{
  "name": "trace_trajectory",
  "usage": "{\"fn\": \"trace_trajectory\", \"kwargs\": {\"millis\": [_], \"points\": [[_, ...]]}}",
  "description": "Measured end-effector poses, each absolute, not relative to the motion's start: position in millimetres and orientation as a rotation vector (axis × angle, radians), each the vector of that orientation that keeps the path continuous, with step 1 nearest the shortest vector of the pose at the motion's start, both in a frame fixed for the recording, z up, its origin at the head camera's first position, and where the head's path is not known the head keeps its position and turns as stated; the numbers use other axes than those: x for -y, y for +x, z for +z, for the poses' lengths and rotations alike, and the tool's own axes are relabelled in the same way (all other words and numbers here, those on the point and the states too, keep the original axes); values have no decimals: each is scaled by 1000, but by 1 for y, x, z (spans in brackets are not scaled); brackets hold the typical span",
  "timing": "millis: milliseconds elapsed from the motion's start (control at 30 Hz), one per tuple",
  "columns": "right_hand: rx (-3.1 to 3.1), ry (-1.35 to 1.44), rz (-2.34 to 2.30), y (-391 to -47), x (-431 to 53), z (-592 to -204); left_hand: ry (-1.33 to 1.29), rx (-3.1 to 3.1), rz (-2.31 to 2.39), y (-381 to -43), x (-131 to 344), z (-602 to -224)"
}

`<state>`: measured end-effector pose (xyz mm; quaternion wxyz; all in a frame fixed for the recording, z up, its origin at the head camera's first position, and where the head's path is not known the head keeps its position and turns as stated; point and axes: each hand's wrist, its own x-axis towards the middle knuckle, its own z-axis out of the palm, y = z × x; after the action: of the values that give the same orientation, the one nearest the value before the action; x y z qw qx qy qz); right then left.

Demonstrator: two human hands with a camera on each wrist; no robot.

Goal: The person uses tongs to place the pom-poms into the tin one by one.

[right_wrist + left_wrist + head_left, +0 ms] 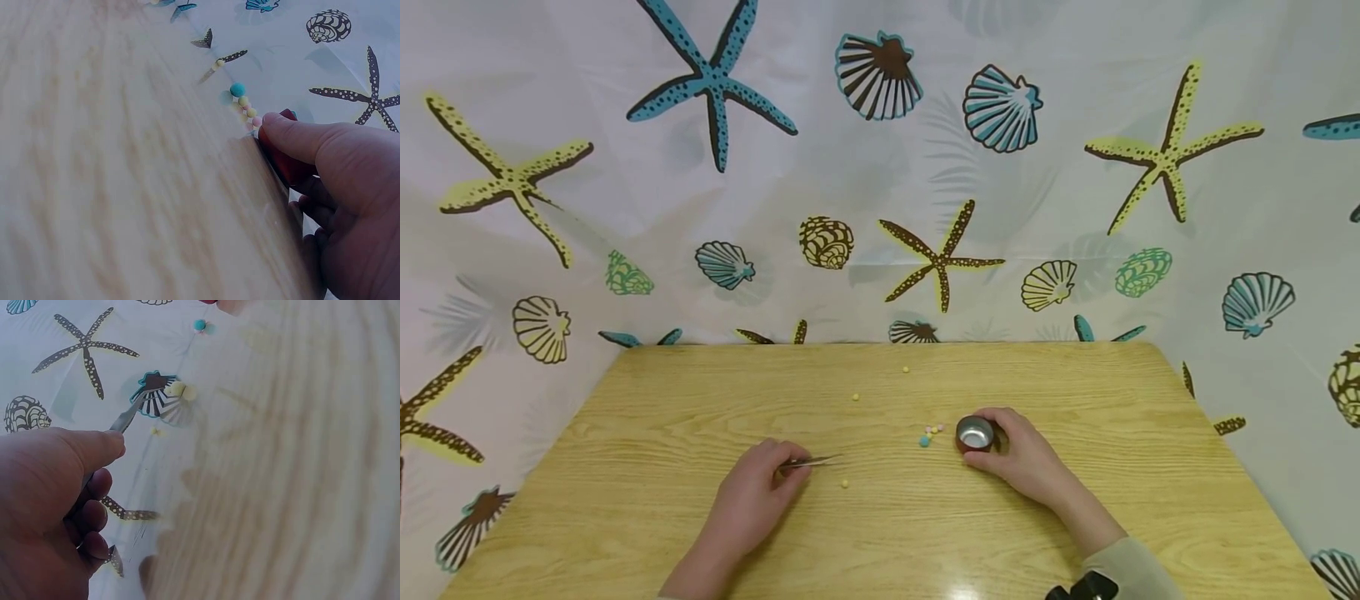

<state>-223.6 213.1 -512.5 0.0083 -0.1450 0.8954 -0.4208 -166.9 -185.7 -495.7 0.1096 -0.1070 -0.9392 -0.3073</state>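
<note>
My left hand (pixel 752 492) pinches a pair of metal tweezers (pixel 814 461) between thumb and fingers, the tips pointing right. A small yellow bead (pixel 845 483) lies on the table just beyond and nearer me than those tips; in the left wrist view a yellow bead (pixel 177 389) overlaps them. On the right, my right hand (pixel 1026 458) grips a small round red tin (pixel 975 435), silver inside, its thumb and fingers around the side. Just left of the tin sit a larger blue bead (pixel 924 441) and several small pink and yellow beads (pixel 934 431) in a cluster.
Two more yellow beads lie farther back, one left of the cluster (pixel 855 397) and one near the rear edge (pixel 906 369). The wooden table (pixel 700 400) ends at a white curtain (pixel 865 175) printed with starfish and shells.
</note>
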Motion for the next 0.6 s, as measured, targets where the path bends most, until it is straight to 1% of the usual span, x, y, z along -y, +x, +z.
{"fn": "trace_trajectory", "kwargs": {"millis": [600], "points": [[-2808, -454, -1294, -224, -213, -514, -340, 2853, -954, -161, 190, -494]]}}
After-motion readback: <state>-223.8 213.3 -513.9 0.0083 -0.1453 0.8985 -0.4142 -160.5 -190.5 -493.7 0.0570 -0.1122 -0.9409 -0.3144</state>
